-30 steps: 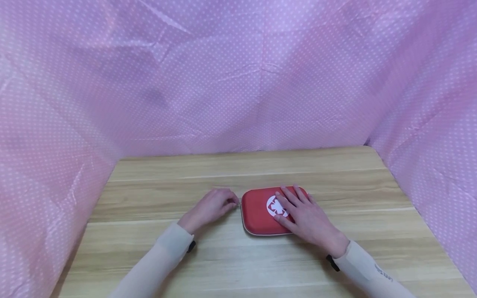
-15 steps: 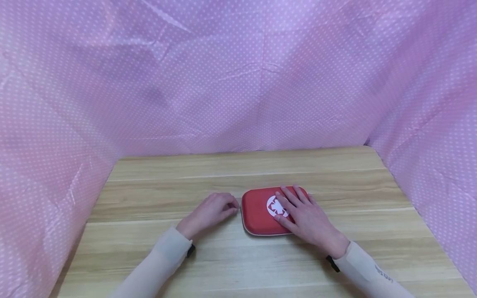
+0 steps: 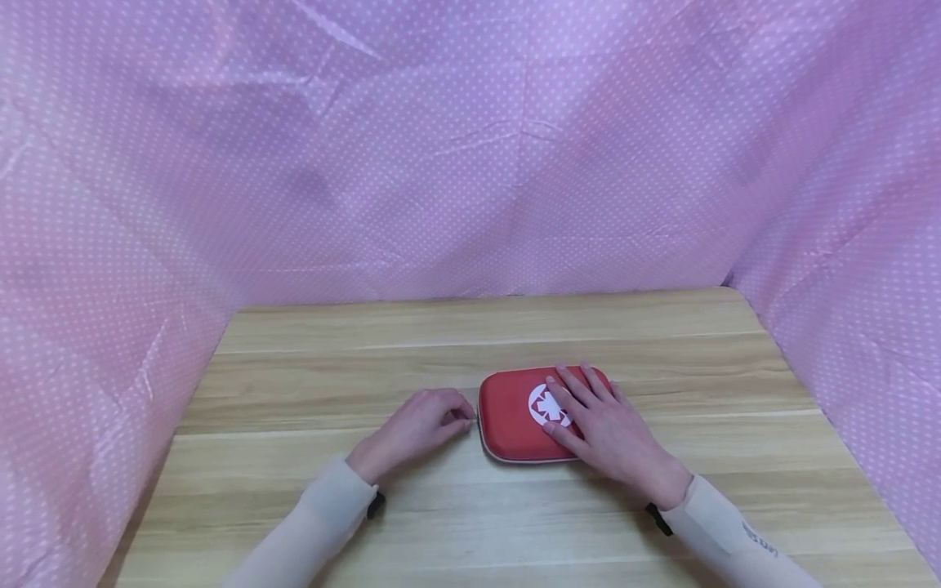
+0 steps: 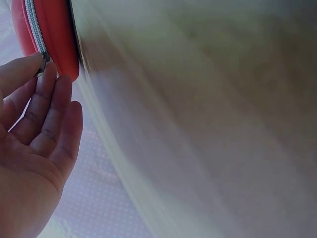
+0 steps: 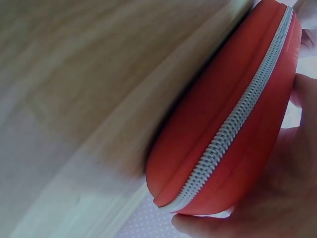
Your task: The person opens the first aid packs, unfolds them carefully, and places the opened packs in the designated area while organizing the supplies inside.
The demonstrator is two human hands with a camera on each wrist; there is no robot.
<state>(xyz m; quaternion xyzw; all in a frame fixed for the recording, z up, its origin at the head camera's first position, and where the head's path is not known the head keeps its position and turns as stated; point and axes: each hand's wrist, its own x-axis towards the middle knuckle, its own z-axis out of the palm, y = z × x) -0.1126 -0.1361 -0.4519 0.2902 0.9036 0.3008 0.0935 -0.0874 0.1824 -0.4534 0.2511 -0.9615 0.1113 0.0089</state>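
Note:
A red zippered hard case (image 3: 507, 416) with a white round emblem lies on the table. At its left end my left hand (image 3: 415, 429) pinches the metal zipper pull (image 4: 43, 62) between thumb and fingertips. My right hand (image 3: 610, 433) rests spread across the right part of the lid, covering some of the emblem, with fingertips near the far edge. In the right wrist view the grey zipper teeth (image 5: 223, 139) along the near side are meshed together. The left wrist view shows closed zipper tape (image 4: 32, 25) running up from the pull.
The wooden tabletop (image 3: 309, 351) extends around the case on all sides. Pink polka-dot cloth (image 3: 470, 163) hangs behind the table and at both sides.
My left hand has slid a short way toward the near side along the case's left end. My right hand has stayed in place on the lid, and the case lies where it was.

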